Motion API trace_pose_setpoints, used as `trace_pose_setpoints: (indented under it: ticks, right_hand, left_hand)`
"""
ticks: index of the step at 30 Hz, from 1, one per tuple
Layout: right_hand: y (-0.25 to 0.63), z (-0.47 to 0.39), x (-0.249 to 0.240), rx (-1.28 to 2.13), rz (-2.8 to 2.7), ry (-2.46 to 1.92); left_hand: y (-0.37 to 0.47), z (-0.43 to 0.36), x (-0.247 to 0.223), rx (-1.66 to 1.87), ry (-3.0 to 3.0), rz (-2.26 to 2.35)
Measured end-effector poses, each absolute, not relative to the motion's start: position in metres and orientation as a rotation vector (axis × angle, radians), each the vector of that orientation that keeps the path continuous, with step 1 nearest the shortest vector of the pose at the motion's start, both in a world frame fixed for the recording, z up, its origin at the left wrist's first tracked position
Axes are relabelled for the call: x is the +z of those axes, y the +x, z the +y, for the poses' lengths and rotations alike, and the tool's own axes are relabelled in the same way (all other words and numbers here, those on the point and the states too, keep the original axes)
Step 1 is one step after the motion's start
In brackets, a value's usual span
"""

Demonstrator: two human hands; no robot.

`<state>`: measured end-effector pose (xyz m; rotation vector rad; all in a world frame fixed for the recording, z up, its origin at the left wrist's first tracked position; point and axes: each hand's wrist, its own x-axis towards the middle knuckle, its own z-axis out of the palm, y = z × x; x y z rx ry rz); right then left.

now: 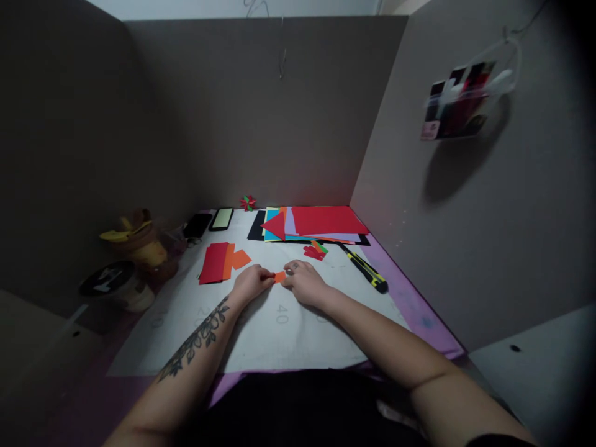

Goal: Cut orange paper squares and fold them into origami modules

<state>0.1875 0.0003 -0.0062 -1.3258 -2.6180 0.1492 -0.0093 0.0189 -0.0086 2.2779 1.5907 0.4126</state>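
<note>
A small orange piece of paper [279,277] lies between my hands, low over the white sheet on the table. My left hand [252,282] pinches its left edge. On the other side, my right hand [305,282], with a ring on one finger, has its fingers closed at the right edge. Both hands partly cover the piece, so its folds are hard to make out. Just beyond my right hand sit small red and green folded paper pieces [315,251]. To the left of my left hand are red paper rectangles [214,263] and orange paper pieces [241,259].
A yellow and black utility knife [365,268] lies at the right. Coloured paper sheets [326,221] are stacked at the back, near a red-green paper star [248,202]. A phone [221,219], a tub [116,285] and a yellow pot [144,245] stand left. Grey panels [261,112] enclose the table.
</note>
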Motion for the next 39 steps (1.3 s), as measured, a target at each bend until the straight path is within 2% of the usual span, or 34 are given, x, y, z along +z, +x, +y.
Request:
trace_pose_setpoints:
  ticks: [8,15,24,29,39]
  right_hand:
    - [0.19,0.0,-0.006,0.133,-2.577,-1.408]
    - [0.193,-0.001,-0.007,0.133,-2.563,-1.382]
    - [0.176,0.0,-0.018,-0.238,-2.615,-1.035]
    - [0.169,-0.001,-0.02,-0.057,-2.607,-0.98]
    - [0.204,0.017,-0.029,0.17,-2.292,-1.339]
  left_hand:
    - [-0.007,0.014,-0.005,0.388,2.261,1.622]
    - [-0.018,0.023,-0.007,0.358,2.278,1.457]
    - [-0.023,0.025,-0.005,0.364,2.313,1.343]
    - [-0.024,0.024,-0.002,0.328,2.325,1.326]
    - [-0.017,0.016,-0.009,0.49,2.274,1.612]
